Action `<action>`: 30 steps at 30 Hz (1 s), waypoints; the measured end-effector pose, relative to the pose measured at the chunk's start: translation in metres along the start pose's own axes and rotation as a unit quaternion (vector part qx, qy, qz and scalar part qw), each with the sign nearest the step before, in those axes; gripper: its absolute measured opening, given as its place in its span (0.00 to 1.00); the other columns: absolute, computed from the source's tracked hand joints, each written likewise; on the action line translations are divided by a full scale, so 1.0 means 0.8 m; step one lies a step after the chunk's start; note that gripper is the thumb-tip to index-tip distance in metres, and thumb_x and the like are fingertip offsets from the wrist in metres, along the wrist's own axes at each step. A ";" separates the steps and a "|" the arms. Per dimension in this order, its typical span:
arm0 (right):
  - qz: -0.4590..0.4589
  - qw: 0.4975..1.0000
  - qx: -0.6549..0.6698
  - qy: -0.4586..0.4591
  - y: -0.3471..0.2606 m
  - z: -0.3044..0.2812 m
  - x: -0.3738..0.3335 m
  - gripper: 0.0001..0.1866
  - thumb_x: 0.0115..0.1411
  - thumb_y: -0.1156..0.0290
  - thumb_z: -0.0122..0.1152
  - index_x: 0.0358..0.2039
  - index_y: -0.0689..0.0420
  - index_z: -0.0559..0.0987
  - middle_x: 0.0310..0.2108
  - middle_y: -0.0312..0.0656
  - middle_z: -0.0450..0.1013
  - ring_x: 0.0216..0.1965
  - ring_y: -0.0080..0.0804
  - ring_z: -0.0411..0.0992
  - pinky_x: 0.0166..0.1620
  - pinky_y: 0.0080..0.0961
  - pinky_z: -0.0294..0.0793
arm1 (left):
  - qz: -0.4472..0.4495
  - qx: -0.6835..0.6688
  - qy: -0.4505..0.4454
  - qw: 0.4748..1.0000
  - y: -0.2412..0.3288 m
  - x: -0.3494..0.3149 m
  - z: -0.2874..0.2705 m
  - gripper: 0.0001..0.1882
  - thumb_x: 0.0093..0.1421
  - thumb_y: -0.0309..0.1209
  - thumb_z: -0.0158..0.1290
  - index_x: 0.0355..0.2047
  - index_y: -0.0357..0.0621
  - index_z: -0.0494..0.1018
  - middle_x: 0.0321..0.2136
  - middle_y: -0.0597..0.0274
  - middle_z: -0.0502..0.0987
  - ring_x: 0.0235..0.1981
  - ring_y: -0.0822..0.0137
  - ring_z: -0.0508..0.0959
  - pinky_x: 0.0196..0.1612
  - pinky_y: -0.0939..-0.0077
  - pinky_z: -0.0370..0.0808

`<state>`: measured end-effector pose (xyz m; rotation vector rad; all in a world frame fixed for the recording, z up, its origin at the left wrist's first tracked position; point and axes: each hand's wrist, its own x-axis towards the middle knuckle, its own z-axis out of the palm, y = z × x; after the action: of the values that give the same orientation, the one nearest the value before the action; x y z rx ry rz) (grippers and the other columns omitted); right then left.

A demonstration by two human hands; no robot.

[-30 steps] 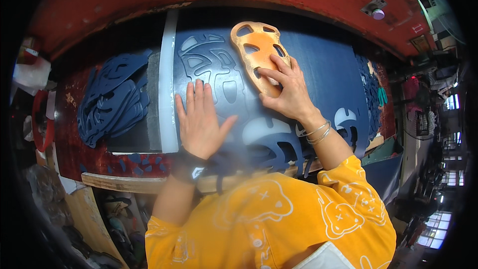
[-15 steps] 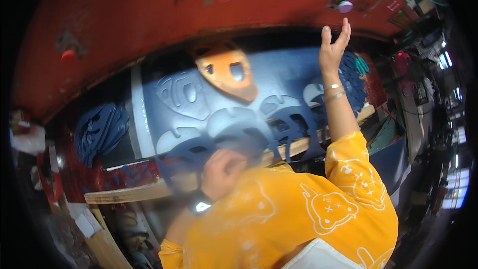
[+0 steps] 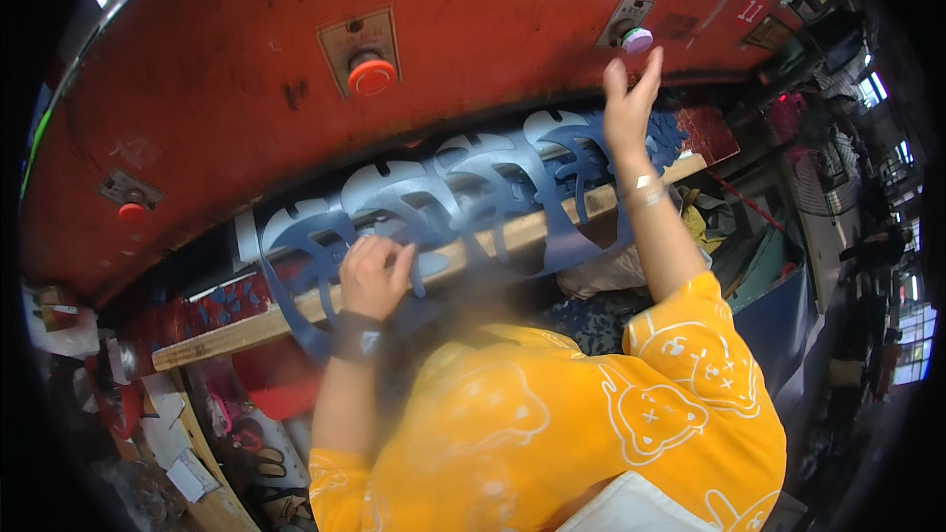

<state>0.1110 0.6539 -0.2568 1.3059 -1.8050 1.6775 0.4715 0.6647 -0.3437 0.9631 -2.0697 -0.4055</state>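
Landmark: red machine housing (image 3: 473, 49).
Blue sheet (image 3: 473, 187): laid below the housing, cut-outs visible, over a wooden rail (image 3: 512, 234).
Left hand (image 3: 372, 274): closed on the blue sheet's near edge.
Right hand (image 3: 631, 103): raised, fingers loosely spread, holding nothing, just under the pale button (image 3: 637, 39) on the housing.

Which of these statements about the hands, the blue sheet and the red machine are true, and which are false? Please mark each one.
1. The right hand is raised to the small pale button on the red machine. True.
2. The left hand rests flat and open on the table. False: it is curled on the blue cut-out sheet, by the wooden strip.
3. The round red button is being pressed. False: no hand is near it.
4. The blue cut-out sheet has shapes cut out of it. True.
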 end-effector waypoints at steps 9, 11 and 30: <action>-0.146 0.855 -0.163 -0.471 -0.048 -0.068 -0.159 0.17 0.51 0.58 0.64 0.38 0.55 0.78 0.41 0.46 0.66 0.46 0.42 0.64 0.48 0.38 0.65 | 0.008 0.076 -0.006 0.997 0.015 -0.001 0.006 0.14 0.56 0.34 0.54 0.17 0.39 0.70 0.20 0.51 0.70 0.27 0.49 0.71 0.32 0.59 0.67; -0.143 0.849 -0.186 -0.473 -0.057 -0.067 -0.154 0.18 0.51 0.56 0.64 0.38 0.55 0.78 0.42 0.45 0.65 0.46 0.43 0.63 0.48 0.39 0.64 | -0.053 0.125 -0.058 0.989 0.015 0.002 0.008 0.15 0.58 0.36 0.52 0.18 0.41 0.70 0.23 0.52 0.69 0.29 0.49 0.70 0.33 0.58 0.66; 0.001 0.682 -0.102 -0.724 -0.098 -0.114 -0.057 0.24 0.51 0.49 0.61 0.37 0.59 0.82 0.35 0.51 0.78 0.41 0.42 0.76 0.42 0.36 0.75 | -0.057 0.145 -0.097 0.983 0.047 -0.063 0.005 0.17 0.60 0.32 0.50 0.17 0.37 0.65 0.21 0.47 0.66 0.27 0.45 0.67 0.31 0.54 0.63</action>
<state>0.1675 0.7647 -0.2242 2.8366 -2.4379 0.0196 0.4692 0.7271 -0.3515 1.2618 -2.2995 -0.2692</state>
